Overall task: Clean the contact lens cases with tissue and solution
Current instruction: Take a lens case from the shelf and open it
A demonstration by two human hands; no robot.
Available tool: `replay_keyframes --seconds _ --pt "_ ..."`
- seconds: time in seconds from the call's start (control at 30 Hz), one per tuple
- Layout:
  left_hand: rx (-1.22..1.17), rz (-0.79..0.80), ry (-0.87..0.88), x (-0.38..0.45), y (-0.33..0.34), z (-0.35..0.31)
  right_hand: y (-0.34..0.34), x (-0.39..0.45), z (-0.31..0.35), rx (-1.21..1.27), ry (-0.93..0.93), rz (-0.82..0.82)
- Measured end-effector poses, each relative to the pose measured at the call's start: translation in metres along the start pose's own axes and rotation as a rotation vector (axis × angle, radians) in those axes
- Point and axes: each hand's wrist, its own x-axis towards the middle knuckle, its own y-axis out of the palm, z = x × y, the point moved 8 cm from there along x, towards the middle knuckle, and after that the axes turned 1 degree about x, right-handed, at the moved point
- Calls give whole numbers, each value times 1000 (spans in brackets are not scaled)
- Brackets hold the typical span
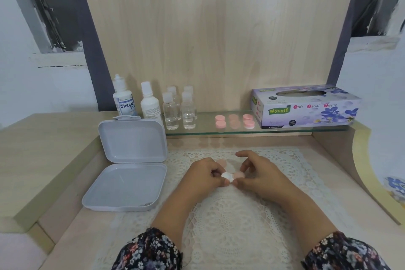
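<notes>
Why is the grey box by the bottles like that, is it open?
Open. The grey box has its lid tipped up and back beside the bottles, so its tray shows.

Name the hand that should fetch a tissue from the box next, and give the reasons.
Probably the right hand. The tissue box sits on the glass shelf to its side, and the left hand pinches the lens case, so it can keep holding.

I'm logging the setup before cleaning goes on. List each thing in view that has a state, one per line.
White storage box: lid open, standing upright.
Tissue box: top slot open, tissue showing.
Two solution bottles: capped, upright.
Four clear small bottles: capped, upright.
Pink lens cases on the glass shelf: caps on.
Lens case in hand: pinched by both hands.
Left hand: gripping the case.
Right hand: gripping the case.
</notes>
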Motion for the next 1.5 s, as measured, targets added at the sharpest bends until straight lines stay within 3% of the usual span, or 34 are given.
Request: replay_keyframes --seconds 0.33,0.83,1.23,1.3,1.5 --pt "10 -3 -4 0 0 3 -11 0 -6 163 31 -139" --pt "-12 -6 -8 -1 0 2 -8 11 -9 -137 -54 -196" --pt "18 -2 7 -1 0 1 -10 14 -21 -275 5 -271" --pt "15 -2 8 -1 0 1 -9 11 -10 -291 -42 -253" --pt "24 -2 7 -1 0 0 17 5 4 -135 -23 3"
